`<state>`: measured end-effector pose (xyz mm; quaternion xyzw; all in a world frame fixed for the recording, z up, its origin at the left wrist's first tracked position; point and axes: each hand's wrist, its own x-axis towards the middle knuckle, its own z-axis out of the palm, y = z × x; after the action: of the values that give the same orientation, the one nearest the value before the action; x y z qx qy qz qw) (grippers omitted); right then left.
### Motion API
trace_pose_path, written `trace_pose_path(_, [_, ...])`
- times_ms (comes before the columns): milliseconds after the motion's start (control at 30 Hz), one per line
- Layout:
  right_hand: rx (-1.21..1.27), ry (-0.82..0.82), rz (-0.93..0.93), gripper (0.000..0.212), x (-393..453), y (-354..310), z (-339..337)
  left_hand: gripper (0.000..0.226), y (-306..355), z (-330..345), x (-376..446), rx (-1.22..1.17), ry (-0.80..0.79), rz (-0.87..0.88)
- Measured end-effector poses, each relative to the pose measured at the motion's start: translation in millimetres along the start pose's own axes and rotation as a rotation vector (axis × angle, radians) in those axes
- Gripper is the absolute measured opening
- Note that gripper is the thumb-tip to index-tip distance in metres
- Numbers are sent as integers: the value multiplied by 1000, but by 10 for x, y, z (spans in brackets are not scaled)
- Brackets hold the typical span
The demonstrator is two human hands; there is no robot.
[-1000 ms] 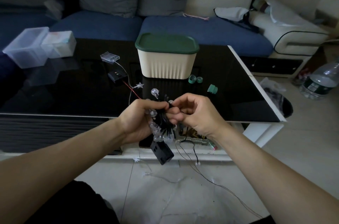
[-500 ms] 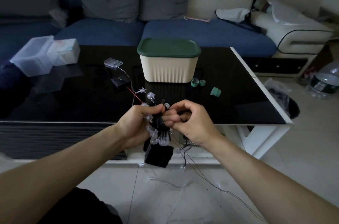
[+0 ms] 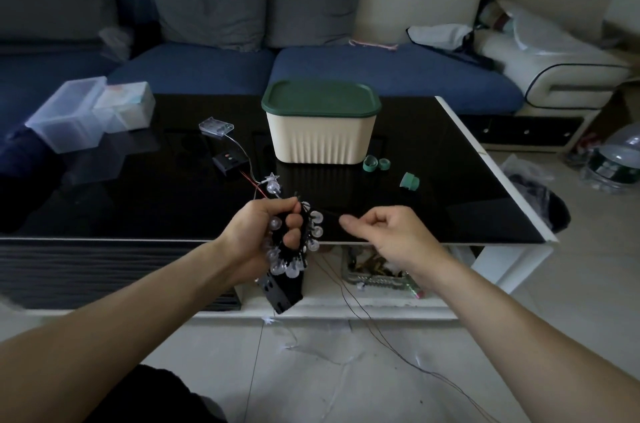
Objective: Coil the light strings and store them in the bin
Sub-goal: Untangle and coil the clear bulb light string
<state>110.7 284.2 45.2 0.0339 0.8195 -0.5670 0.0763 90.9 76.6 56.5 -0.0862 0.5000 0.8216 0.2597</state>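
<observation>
From the head view, the left hand (image 3: 266, 235) has its fingers (image 3: 292, 220) curled tight around a wound-up bundle of black wire with little clear round bulbs (image 3: 301, 242), held in the air just in front of the cream ribbed plastic bin with the dark green lid (image 3: 320, 126). A small black battery box (image 3: 284, 287) hangs under that bundle. The right hand (image 3: 388, 235) is a little to the side of the bundle, its fingers curled, pinching a thin black wire (image 3: 330, 213) that runs back to the bundle. I think this one string is almost all wound up, with only its loose end left to tuck in. More work is left: a second string with a small clear star light (image 3: 272, 177) lies loose on the shiny black surface (image 3: 450, 180) in front of the bin, and thin wires (image 3: 381, 336) trail on the floor below. The bin has its lid on, so it must be opened before anything goes in. Counting things: one bin, two clear plastic boxes (image 3: 74, 112) far to the left of the bin, one clear battery case (image 3: 216, 126) and one black switch box (image 3: 231, 162) left of the bin, and three small green rings or caps (image 3: 410, 181) just right of it.
</observation>
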Motion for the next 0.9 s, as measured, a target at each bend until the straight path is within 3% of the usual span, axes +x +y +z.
trace_pose_path(167, [101, -118, -4, 35, -14, -26, -22, 25, 47, -13, 41, -110, 122, 85])
trace_pose_path(267, [72, -184, 3, 31, -39, 20, 49, 26, 83, 24, 19, -102, 83, 126])
trace_pose_path(367, [58, -177, -12, 23, -89, 4, 146, 28, 67, 35, -31, -21, -7, 95])
trace_pose_path(633, [454, -119, 91, 10, -143, -35, 494, 25, 5, 98, -104, -20, -78, 28])
trace_pose_path(900, [304, -60, -3, 9, -60, 54, 518, 22, -29, 99, -85, 33, -93, 55])
